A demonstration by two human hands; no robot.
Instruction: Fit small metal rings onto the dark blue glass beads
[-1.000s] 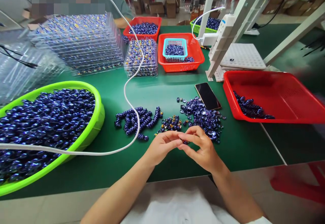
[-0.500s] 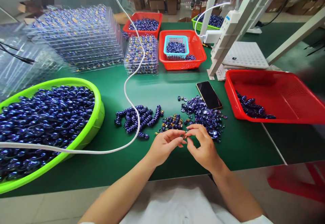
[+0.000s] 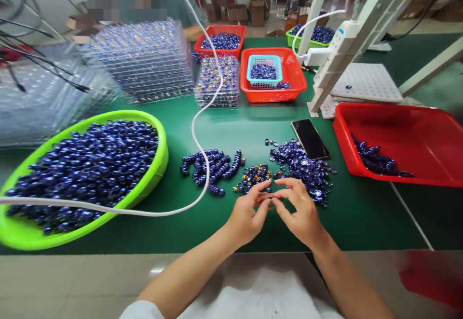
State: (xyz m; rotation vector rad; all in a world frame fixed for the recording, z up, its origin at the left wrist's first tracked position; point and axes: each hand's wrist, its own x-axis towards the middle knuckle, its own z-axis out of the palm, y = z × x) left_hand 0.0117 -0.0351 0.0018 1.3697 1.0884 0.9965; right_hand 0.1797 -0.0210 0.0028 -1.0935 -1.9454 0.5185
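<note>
My left hand (image 3: 250,213) and my right hand (image 3: 298,211) meet fingertip to fingertip above the front of the green table. Both are pinched closed; whatever small piece sits between them is hidden by the fingers. Just beyond lies a small heap of gold and dark blue pieces (image 3: 256,174). Behind my right hand spreads a pile of shiny dark blue caps (image 3: 307,169). To the left of the heap, dark blue ring-like pieces (image 3: 213,167) lie stacked in rows.
A green basket (image 3: 162,152) full of blue pieces stands left, crossed by a white cable (image 3: 197,138). A phone (image 3: 310,138) touches the cap pile. At right is a red tray (image 3: 415,140). Stacked clear trays (image 3: 152,68), a red basket (image 3: 298,83) and a metal post (image 3: 325,85) stand behind.
The whole view has shifted, so the table's things sit farther right. My hands stay together at the fingertips, and the left fingers have bent more.
</note>
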